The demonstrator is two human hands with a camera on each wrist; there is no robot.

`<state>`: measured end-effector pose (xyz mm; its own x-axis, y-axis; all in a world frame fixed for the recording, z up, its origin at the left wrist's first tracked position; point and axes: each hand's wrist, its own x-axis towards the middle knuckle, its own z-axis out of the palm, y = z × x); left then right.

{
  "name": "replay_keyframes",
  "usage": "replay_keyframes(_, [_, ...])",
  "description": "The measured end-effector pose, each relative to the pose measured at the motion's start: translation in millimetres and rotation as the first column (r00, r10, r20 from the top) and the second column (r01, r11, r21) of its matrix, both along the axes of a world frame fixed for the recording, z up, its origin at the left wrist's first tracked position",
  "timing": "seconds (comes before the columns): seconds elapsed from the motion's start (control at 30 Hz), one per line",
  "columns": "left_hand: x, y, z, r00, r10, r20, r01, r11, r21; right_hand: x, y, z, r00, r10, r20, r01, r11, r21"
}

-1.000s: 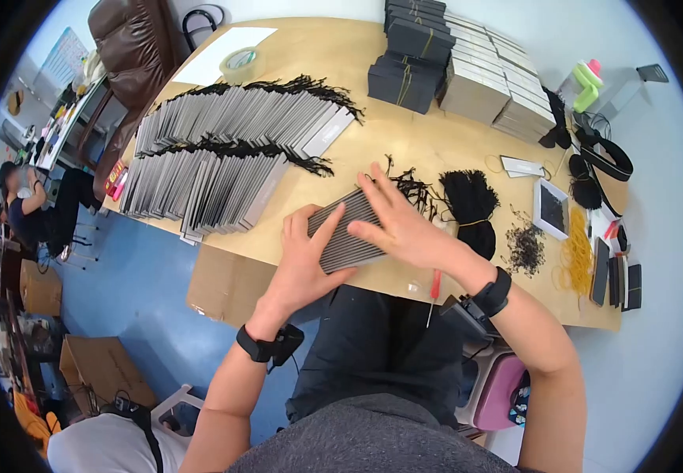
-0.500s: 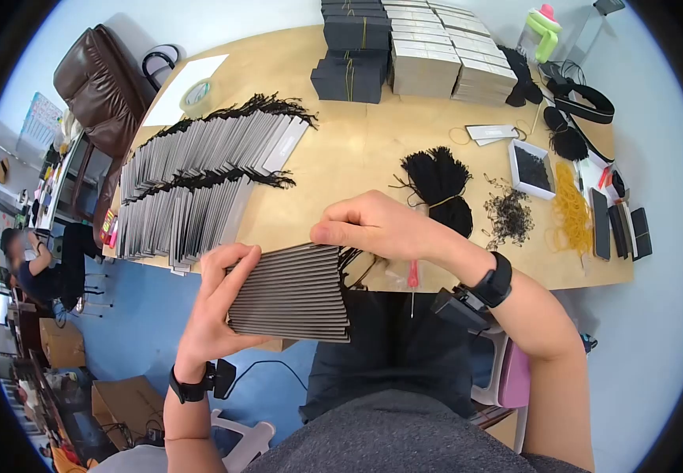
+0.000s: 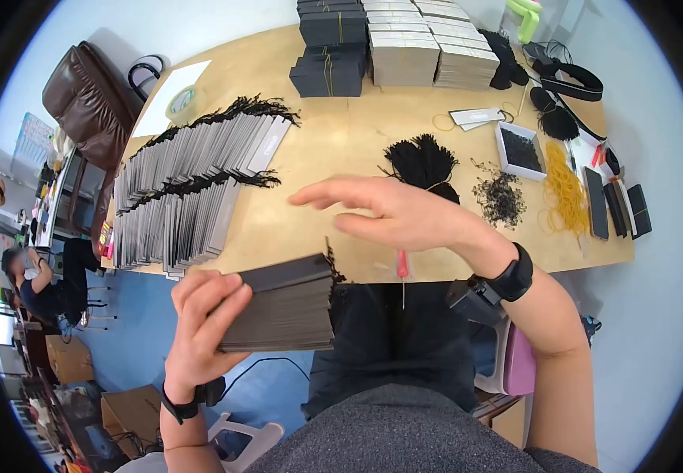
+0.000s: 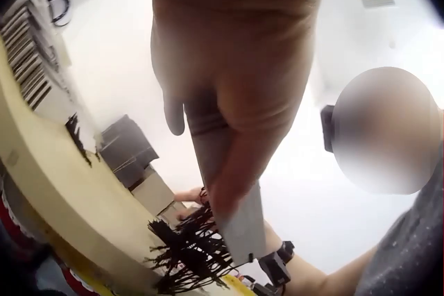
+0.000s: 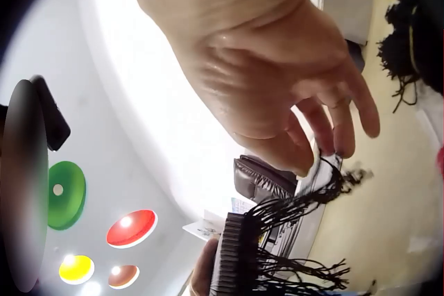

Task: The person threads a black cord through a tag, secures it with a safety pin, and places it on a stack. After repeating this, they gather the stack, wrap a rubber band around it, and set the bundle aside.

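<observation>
A thick stack of flat dark grey tags (image 3: 282, 315) is held off the table's front edge by my left hand (image 3: 204, 327). Its fingers curl over the left end, thumb underneath. Black cords (image 5: 298, 202) trail from the stack's right end, also showing as a dark tangle in the left wrist view. Above that end my right hand (image 3: 404, 213) hovers with fingers extended and thumb apart. In the right wrist view its fingertips are close over the upper cords, and nothing is gripped in the palm.
Two rows of grey tags (image 3: 200, 150) with black cords lie at the left. Black bundles (image 3: 326, 75) and pale stacks (image 3: 404, 59) stand at the back. Rightward are a black cord bundle (image 3: 420, 162), loose black pieces (image 3: 499, 197), a white box (image 3: 542, 173), yellow rubber bands (image 3: 564, 189) and a red-handled tool (image 3: 402, 264).
The stack has moved left and toward the body in my left hand, and has tilted so its top tag shows. My right hand has come off the stack and lifted, fingers extended.
</observation>
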<state>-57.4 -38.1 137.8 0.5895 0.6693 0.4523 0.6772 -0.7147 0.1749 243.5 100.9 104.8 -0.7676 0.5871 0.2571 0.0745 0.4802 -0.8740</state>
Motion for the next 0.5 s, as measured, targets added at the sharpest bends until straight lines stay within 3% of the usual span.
replay_keyframes(0.03, [3, -5, 2, 1.000, 0.004, 0.006, -0.004, 1.000, 0.002, -7, -5, 5, 0.993, 0.077, -0.086, -0.087, 0.990, -0.115])
replay_keyframes(0.07, [4, -9, 4, 1.000, 0.004, 0.000, -0.004, 1.000, 0.001, -11, -8, 13, 0.993, 0.078, -0.092, -0.088, 0.989, -0.115])
replay_keyframes(0.13, [4, -16, 7, 0.996, -0.028, -0.086, 0.030, 0.999, 0.021, -15, -13, 27, 0.956, 0.286, 0.064, -0.213, 0.830, -0.516])
replay_keyframes(0.27, [1, -22, 4, 0.994, -0.035, -0.108, 0.038, 0.999, 0.019, -13, -16, 25, 0.900, 0.366, 0.237, -0.212, 0.841, -0.497])
replay_keyframes(0.37, [-1, -23, -5, 1.000, 0.016, 0.013, -0.016, 1.000, 0.012, -7, -20, 26, 0.937, 0.309, 0.161, -0.135, 0.748, -0.650])
replay_keyframes(0.5, [-3, -20, -12, 0.997, 0.052, 0.061, -0.048, 0.997, -0.064, -4, -32, 28, 0.965, 0.216, 0.147, -0.060, 0.732, -0.679])
